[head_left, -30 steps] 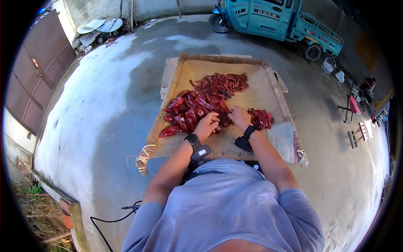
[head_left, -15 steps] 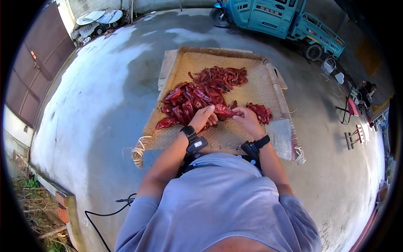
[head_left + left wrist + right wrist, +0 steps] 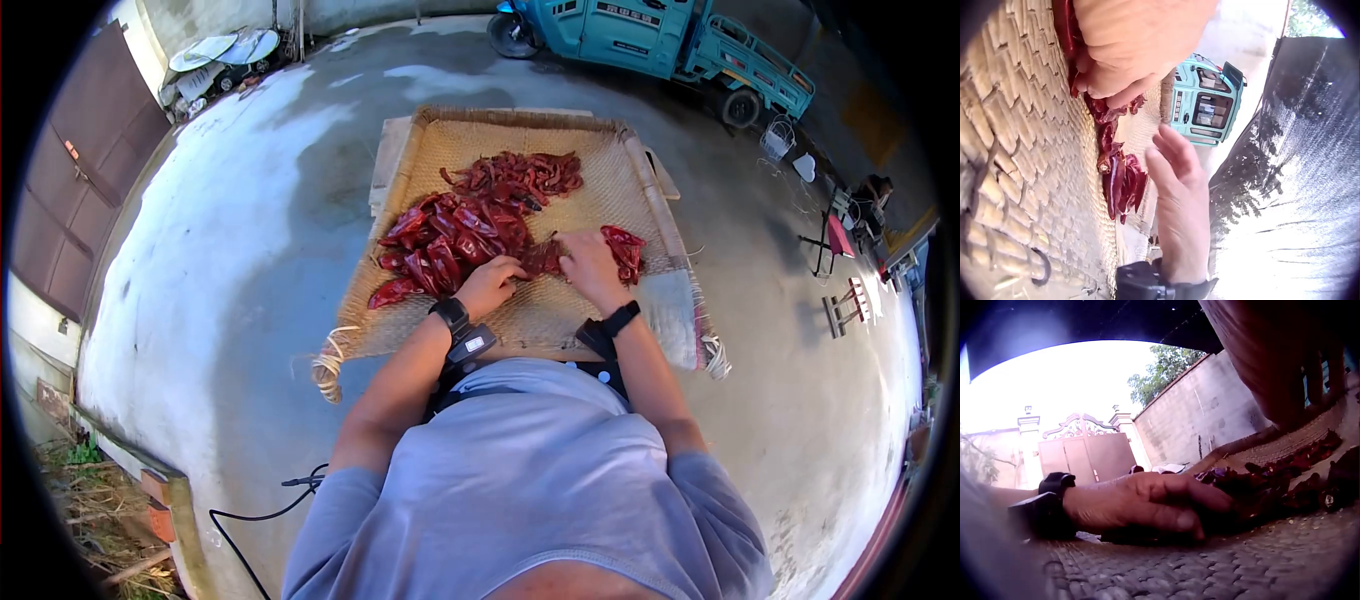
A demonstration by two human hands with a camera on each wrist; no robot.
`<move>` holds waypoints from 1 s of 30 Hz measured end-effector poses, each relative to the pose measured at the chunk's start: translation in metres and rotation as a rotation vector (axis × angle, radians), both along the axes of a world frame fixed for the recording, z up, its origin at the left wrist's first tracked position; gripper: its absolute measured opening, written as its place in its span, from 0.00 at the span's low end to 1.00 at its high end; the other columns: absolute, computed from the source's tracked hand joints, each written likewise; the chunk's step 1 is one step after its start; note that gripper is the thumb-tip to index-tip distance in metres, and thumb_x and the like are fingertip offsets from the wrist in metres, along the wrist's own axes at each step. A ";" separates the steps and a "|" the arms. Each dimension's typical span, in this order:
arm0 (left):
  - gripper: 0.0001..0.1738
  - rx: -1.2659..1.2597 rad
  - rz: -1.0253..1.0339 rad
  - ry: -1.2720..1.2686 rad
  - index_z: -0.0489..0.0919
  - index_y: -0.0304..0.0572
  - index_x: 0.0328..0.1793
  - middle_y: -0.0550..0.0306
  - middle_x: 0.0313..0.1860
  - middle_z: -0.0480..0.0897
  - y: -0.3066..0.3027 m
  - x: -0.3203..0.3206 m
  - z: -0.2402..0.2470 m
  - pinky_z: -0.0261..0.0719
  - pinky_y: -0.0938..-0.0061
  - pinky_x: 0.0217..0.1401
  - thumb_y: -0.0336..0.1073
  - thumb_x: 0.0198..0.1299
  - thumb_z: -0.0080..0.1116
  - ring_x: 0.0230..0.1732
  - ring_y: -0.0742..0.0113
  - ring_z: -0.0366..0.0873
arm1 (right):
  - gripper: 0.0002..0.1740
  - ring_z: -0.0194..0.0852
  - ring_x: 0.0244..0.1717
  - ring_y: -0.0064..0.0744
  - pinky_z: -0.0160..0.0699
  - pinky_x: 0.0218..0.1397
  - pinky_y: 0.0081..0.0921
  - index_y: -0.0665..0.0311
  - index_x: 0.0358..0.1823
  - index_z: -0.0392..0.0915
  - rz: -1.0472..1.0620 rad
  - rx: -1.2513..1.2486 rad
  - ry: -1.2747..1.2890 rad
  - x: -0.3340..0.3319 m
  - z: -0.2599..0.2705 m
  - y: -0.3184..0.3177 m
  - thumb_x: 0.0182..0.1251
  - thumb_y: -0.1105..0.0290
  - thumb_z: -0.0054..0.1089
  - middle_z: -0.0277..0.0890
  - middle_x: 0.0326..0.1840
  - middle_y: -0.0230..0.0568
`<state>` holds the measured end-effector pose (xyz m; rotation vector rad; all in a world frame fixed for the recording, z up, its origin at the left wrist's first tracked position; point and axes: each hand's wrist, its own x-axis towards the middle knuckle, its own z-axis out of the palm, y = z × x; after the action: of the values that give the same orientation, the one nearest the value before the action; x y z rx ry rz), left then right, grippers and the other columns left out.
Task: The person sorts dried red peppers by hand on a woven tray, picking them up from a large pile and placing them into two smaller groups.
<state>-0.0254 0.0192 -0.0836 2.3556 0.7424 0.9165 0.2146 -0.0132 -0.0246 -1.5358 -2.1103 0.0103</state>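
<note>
Rests the left hand at the near right edge of a large heap of dark red peppers, with fingers bent down among the pods; cannot tell about a grip on any one of them. Holds the right hand over the woven tray, just beside a small cluster of peppers on the right, with thumb and fingers loosely bent and apart. Has a few loose peppers lying between both hands, next to the heap. Shows thinner, shrivelled peppers towards the far side, meeting the heap's upper edge. Wears a black strap on each wrist and a grey shirt. Faces a blue three-wheeled vehicle on the concrete ground, well beyond the tray.
</note>
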 end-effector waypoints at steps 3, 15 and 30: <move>0.19 -0.011 -0.030 -0.026 0.82 0.38 0.56 0.50 0.53 0.78 0.000 -0.001 0.000 0.80 0.70 0.51 0.22 0.57 0.58 0.46 0.59 0.81 | 0.25 0.66 0.63 0.49 0.71 0.61 0.48 0.54 0.58 0.76 0.126 0.031 -0.193 -0.014 -0.026 0.017 0.55 0.73 0.63 0.74 0.60 0.38; 0.15 -0.637 0.111 -0.194 0.78 0.38 0.59 0.56 0.41 0.84 -0.009 -0.002 0.017 0.79 0.77 0.40 0.26 0.66 0.55 0.36 0.73 0.80 | 0.15 0.71 0.60 0.48 0.69 0.58 0.48 0.54 0.54 0.77 -0.006 -0.132 -0.066 -0.016 -0.017 0.023 0.67 0.64 0.57 0.79 0.53 0.43; 0.15 -0.802 0.088 -0.211 0.77 0.35 0.60 0.56 0.50 0.82 -0.002 -0.006 0.016 0.78 0.79 0.42 0.26 0.70 0.50 0.44 0.72 0.83 | 0.12 0.72 0.56 0.46 0.66 0.58 0.47 0.52 0.46 0.83 -0.259 0.066 -0.181 0.018 0.012 -0.008 0.61 0.64 0.61 0.80 0.49 0.37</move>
<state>-0.0310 0.0173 -0.0679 1.5140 0.9165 0.7037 0.2330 -0.0212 -0.0126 -1.8160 -2.0059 -0.2978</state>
